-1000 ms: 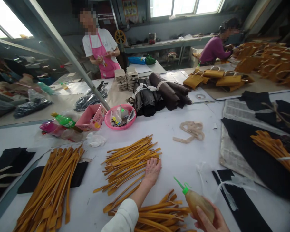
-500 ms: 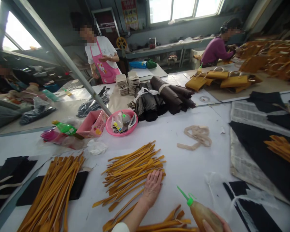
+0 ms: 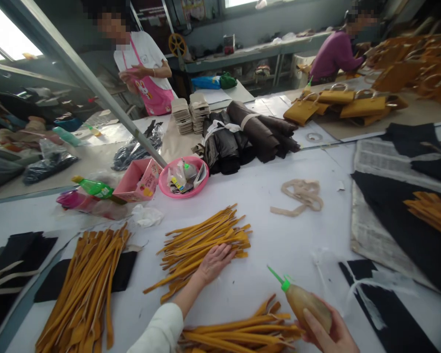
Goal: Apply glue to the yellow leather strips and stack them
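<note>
My left hand lies flat with fingers spread on a fanned pile of mustard-yellow leather strips in the middle of the white table. My right hand grips a brownish glue bottle with a green nozzle pointing up and left. Just below it, at the near edge, lies another bunch of yellow strips. A third, larger bundle of strips lies to the left, partly over black pieces.
A pink bowl, a pink box and a green bottle stand behind the strips, with dark leather rolls further back. A beige cord lies right of centre. Black material covers the right side. Two people work at far tables.
My left hand has slid leftward along the middle pile of strips. The view has shifted slightly; the glue bottle stays held in my right hand.
</note>
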A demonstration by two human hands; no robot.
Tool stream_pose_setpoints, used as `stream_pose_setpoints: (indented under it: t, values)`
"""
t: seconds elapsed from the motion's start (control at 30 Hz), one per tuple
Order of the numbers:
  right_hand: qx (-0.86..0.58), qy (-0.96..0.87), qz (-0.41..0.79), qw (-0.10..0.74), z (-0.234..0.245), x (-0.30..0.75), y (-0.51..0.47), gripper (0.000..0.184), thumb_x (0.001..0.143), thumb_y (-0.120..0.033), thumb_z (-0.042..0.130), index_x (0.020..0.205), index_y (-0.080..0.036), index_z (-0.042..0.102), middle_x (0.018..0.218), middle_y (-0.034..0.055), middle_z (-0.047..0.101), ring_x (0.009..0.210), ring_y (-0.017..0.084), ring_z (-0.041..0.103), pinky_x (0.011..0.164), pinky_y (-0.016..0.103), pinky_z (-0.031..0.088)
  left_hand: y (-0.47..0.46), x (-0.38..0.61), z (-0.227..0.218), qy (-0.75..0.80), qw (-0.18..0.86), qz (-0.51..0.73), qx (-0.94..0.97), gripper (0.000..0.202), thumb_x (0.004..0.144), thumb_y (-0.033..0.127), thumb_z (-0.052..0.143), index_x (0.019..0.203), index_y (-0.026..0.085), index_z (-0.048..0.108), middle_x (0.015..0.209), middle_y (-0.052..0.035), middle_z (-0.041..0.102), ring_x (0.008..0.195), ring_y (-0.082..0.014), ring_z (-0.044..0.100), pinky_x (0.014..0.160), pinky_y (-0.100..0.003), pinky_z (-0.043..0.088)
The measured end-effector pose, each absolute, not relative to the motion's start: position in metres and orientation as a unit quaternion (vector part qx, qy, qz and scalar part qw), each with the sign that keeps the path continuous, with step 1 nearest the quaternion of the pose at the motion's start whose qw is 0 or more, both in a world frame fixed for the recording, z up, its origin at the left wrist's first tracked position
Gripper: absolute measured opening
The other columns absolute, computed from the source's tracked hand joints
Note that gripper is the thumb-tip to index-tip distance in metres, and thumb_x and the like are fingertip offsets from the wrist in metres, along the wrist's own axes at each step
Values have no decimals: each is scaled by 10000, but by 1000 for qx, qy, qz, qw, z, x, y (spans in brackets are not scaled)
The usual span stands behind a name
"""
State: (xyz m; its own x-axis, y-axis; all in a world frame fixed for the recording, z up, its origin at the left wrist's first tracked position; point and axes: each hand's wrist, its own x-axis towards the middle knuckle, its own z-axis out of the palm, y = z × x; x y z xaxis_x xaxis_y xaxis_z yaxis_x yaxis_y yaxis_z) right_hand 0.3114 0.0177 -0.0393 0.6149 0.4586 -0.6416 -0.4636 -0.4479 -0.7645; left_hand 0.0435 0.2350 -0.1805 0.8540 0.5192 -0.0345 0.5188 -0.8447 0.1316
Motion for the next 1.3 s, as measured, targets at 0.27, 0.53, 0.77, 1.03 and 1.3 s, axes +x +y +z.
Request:
stream_pose_setpoints:
  t: [0.27, 0.53, 0.77, 1.03, 1.3]
  values:
    - [-712, -54, 417, 562, -27, 307, 3, 621, 696, -424, 846, 1211, -208, 576, 1045, 44, 697, 778, 227, 700, 583, 291, 565, 225, 70, -151, 404, 145, 42, 902, 439, 968, 120, 446, 1368, 264, 554, 1397, -109, 541, 1366, -273, 421, 1128, -467, 342]
    - [-692, -53, 430, 577, -24, 306, -10, 628, 650, -410, 875, 1173, -211, 590, 1035, 40, 703, 715, 220, 703, 572, 298, 560, 100, 63, -130, 488, 274, 17, 829, 226, 988, 217, 464, 946, 206, 686, 878, -32, 677, 811, -152, 644, 763, -253, 485]
    - [-680, -79, 441, 581, -14, 296, -18, 618, 653, -414, 873, 1165, -209, 594, 1055, 46, 688, 718, 210, 698, 571, 290, 562, 61, 129, -136, 470, 299, -41, 830, 296, 873, 459, 665, 1010, 197, 669, 965, -59, 672, 890, -207, 647, 764, -287, 495]
    - [-673, -78, 430, 596, -7, 305, -41, 603, 693, -402, 859, 1189, -207, 578, 1046, 40, 691, 712, 222, 725, 574, 275, 568, 46, 120, -134, 438, 299, -59, 846, 118, 956, 249, 547, 912, 181, 633, 949, -70, 646, 907, -206, 626, 812, -310, 501]
    - [-657, -88, 417, 622, 3, 304, -49, 584, 685, -410, 866, 1161, -211, 593, 1017, 38, 701, 689, 220, 730, 548, 263, 564, 39, 104, -112, 422, 309, 72, 849, 242, 978, 122, 405, 1122, 195, 586, 1130, -86, 647, 1055, -195, 609, 935, -325, 500]
